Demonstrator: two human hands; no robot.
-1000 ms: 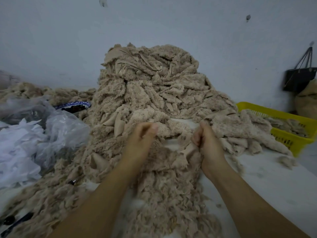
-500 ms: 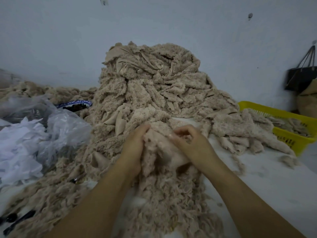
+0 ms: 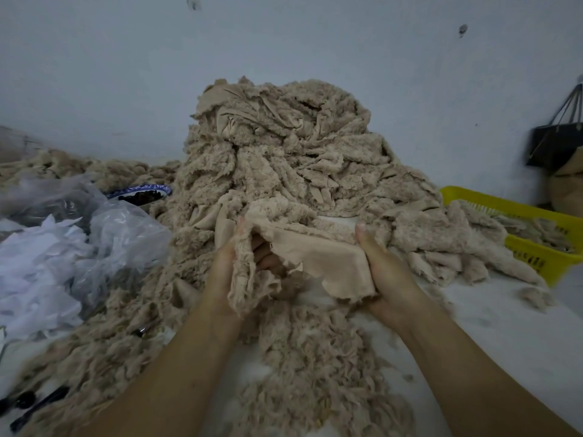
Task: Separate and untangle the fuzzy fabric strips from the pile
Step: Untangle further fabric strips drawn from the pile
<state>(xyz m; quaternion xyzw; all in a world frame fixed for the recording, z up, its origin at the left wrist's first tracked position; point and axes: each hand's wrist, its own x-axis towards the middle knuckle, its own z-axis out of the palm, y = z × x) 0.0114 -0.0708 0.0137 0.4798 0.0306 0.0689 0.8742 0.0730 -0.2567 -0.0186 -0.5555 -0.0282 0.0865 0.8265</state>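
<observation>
Two hands hold one fuzzy fabric strip (image 3: 318, 257) at the centre of the view, just in front of the tall pile (image 3: 277, 152) of beige strips. The left hand (image 3: 220, 272) has its fingers curled round the shaggy end, which drapes over the palm and hides most of it. The right hand (image 3: 391, 272) grasps the other end, thumb on top, with its fingers hidden under the cloth. Between them the strip is spread out, smooth backing side up. More strips trail over the white table (image 3: 504, 342) toward 6 o'clock.

At 3 o'clock a yellow basket (image 3: 473, 197) holds more fuzzy pieces and is cut off by the frame edge; the dark marks on its wall are too blurred to read. At 9 o'clock lie a clear plastic bag (image 3: 126, 234) and white scraps (image 3: 38, 266), and beyond them a blue-rimmed bowl (image 3: 142, 191) sits half buried. A black bag (image 3: 555, 146) hangs at 2 o'clock. Dark objects (image 3: 31, 405) at 8 o'clock are hard to make out.
</observation>
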